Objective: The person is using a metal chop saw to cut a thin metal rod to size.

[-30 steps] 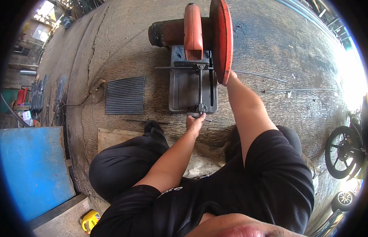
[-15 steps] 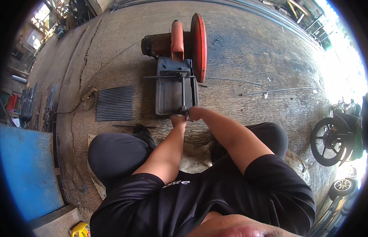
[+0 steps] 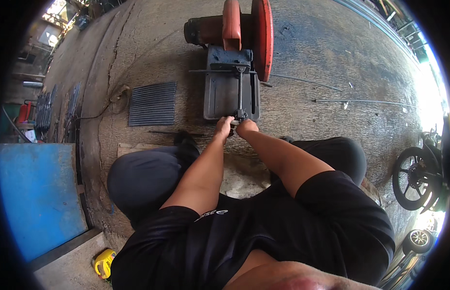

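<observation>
In front of me on the floor stands a cut-off saw with a red round guard (image 3: 264,41), an orange handle (image 3: 231,29) and a dark flat base (image 3: 220,96). A thin metal rod (image 3: 198,71) lies crosswise in its vise, whose long screw (image 3: 241,89) runs toward me. At the near end of that screw, my left hand (image 3: 225,127) is closed on the vise crank, its fingers partly hidden. Right beside it, my right hand (image 3: 247,127) is curled in a fist at the same crank. The two hands almost touch.
Left of the saw lies a neat row of cut rods (image 3: 152,103). Long rods (image 3: 365,101) stretch over the floor to the right. A blue panel (image 3: 38,193), a yellow container (image 3: 105,263) and a motorcycle wheel (image 3: 412,179) stand farther out. A loose rod (image 3: 174,132) lies near my left foot.
The view has shifted, so the saw sits higher and farther right in the picture. Both hands stay at the crank, but their wrists have turned and the left hand shows more of its fingers.
</observation>
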Tool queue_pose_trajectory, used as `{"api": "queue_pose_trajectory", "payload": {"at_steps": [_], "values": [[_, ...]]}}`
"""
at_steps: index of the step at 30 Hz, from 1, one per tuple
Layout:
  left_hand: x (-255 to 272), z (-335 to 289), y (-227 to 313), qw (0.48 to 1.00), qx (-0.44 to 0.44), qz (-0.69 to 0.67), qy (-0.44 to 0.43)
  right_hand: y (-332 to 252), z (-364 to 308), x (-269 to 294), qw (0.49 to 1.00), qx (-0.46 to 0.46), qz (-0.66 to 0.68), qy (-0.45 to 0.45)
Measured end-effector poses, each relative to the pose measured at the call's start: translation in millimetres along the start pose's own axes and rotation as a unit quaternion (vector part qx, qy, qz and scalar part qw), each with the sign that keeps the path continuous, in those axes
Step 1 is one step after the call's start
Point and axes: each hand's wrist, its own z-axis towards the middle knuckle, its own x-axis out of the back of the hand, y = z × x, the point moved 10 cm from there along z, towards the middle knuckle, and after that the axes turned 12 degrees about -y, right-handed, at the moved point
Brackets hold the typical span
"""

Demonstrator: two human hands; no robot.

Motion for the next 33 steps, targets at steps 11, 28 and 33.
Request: {"api": "queue_pose_trajectory", "payload": {"at_steps": [11,28,33], "values": [[-25.8,-32.9,91.3,0.875,-0.051,0.48,-0.032,3.8,30.2,-20.3,0.989,0.119,0.086,-0.033],[-30.7,-33.1,73.7,0.776,0.107,0.61,-0.119,-32.9,-30.1,13.1,0.968,0.062,-0.239,-0.042],[-27.7,-29.3,71.1,0.794,0.112,0.584,-0.123,-33.3,-29.2,14.5,0.967,0.053,-0.245,-0.044]]}}
